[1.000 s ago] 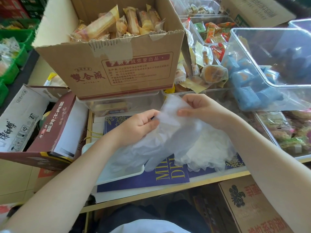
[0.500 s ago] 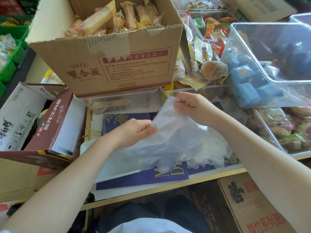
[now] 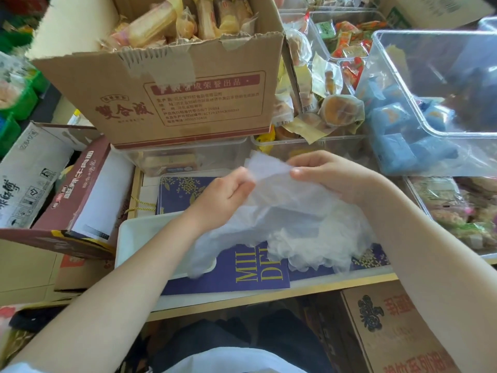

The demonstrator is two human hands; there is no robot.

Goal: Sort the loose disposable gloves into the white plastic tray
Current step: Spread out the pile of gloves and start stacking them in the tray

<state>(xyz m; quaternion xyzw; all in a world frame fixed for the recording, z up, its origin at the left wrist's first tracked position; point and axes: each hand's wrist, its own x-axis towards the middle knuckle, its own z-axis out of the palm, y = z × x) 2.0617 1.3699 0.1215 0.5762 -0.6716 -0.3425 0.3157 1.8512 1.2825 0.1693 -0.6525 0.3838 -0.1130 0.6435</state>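
Both hands pinched the cuff of one thin translucent glove (image 3: 271,200): the left hand (image 3: 223,195) with curled fingers, the right hand (image 3: 330,176) with thumb against fingers. The glove hung over the crumpled glove pile (image 3: 314,243), its fingers reaching the white plastic tray (image 3: 139,238).

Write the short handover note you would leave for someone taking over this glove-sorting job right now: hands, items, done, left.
Left hand and right hand: both pinch the cuff end of one clear glove, held up above the shelf.
White tray: on the left, under the left forearm; no sorted gloves are visible in the part that shows.
Loose glove pile: on the purple box, right of the tray.
Done: one glove picked up.
Left: lay it in the tray, then move the pile.
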